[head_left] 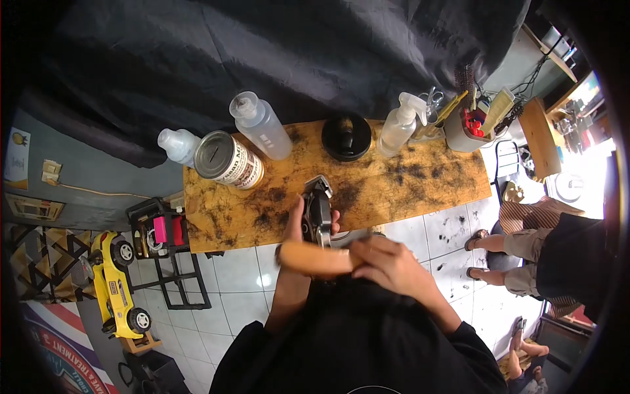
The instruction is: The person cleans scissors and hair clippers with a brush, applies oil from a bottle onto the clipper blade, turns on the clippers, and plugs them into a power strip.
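Observation:
My left hand (293,226) is wrapped around a black and silver hair clipper (319,213), its blade end pointing away from me over the table edge. Just below the clipper, my right hand (392,264) grips a tan wooden brush (315,258) by its right end. The brush is smeared by motion, and its bristles cannot be made out. It crosses in front of the clipper's lower end and hides part of my left wrist; whether the two touch, I cannot tell. Dark hair clippings lie scattered on the wooden table (302,197) beyond my hands.
On the table stand a labelled can (230,161), two plastic bottles (262,128), a round black container (346,136), a spray bottle (398,125) and a tool holder (467,130) with combs and brushes. A yellow toy car (117,285) is left; a person (551,256) is right.

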Available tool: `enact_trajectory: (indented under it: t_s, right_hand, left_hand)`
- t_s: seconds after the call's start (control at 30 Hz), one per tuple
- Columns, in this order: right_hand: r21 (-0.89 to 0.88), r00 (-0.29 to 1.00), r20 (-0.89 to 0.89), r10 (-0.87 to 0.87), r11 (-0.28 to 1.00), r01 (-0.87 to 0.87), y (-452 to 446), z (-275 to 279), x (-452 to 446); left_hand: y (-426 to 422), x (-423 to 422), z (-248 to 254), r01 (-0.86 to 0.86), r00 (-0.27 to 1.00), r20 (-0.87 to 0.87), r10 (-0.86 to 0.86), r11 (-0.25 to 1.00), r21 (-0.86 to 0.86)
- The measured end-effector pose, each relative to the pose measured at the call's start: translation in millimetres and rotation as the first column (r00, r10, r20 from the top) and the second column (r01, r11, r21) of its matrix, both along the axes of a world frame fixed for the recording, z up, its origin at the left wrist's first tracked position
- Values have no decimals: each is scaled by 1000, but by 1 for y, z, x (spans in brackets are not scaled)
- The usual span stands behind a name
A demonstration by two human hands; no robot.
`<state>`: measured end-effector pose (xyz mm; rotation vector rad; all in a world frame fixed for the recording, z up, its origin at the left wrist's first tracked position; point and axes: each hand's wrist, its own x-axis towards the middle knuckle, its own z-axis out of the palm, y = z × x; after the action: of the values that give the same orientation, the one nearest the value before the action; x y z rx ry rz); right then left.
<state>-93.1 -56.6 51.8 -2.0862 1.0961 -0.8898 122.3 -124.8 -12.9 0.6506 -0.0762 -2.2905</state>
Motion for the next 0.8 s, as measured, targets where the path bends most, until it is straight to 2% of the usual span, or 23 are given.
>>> enact_trajectory:
  t_s: [0.03, 0.07, 0.1, 0.17, 0.2, 0.23, 0.27, 0.33, 0.37, 0.4, 0.47, 0.53, 0.6, 0.67, 0.73, 0.77, 0.8]
  right_hand:
    - [-4, 996, 20, -91, 996, 91, -6, -11, 0]
    - [-5, 983, 41, -182, 983, 182, -14, -16, -1]
    - [-4, 982, 41, -182, 983, 183, -19, -16, 0]
    - [-15, 850, 43, -524, 851, 525, -27, -14, 2]
    - [29, 830, 75, -552, 833, 552, -27, -13, 0]
    - [19, 847, 89, -524, 851, 525, -23, -12, -4]
    - [8, 864, 102, -493, 869, 495, -18, -12, -8]
    - [-27, 966, 114, -230, 972, 235, -7, -18, -17]
    - [-162, 985, 156, -74, 982, 99, -6, -23, -15]
    - [-203, 993, 113, 22, 979, 1, -3, -23, -11]
    - [-186, 996, 24, 83, 980, -77, 1, -13, -2]
    - [-247, 1000, 8, 0, 969, 2, -6, -24, 3]
    - [-98, 975, 24, -222, 970, 224, -13, -31, 4]
    - [7, 921, 74, -384, 923, 384, -23, -27, 4]
    - [-31, 883, 120, -453, 887, 460, -28, -29, 3]
    - [-30, 883, 119, -453, 888, 459, -25, -30, 1]
    - [-102, 912, 119, -393, 909, 405, -20, -31, -2]
  left_hand:
    - [-2, -7, 9, 14, 1000, -5, -14, 1000, 13]
    - [20, -26, 22, -219, 892, 358, 278, 956, -196]
    - [20, -25, 30, -177, 892, 371, 257, 955, -237]
    - [18, -23, 31, -137, 890, 388, 240, 952, -274]
    - [17, -22, 27, -155, 926, 297, 233, 952, -263]
    - [15, -22, 26, -173, 953, 201, 226, 953, -251]
    - [13, -24, 26, -177, 952, 202, 229, 953, -247]
    - [9, -31, 33, -364, 849, 345, 399, 917, -163]
    - [7, -10, 0, -235, 956, 158, 247, 967, -95]
    - [4, -12, 10, -239, 959, 137, 249, 967, -90]
    - [3, -15, 12, -272, 942, 178, 285, 958, -95]
    - [6, -19, 14, -258, 928, 241, 285, 956, -141]
    - [9, -21, 8, -262, 918, 277, 284, 958, -112]
    - [15, -20, 16, -218, 975, 30, 219, 975, -51]
    - [14, -31, 33, -290, 957, 19, 291, 957, -21]
    - [13, -31, 33, -320, 947, -6, 320, 947, -2]
    - [12, -32, 33, -351, 936, -33, 351, 936, 15]
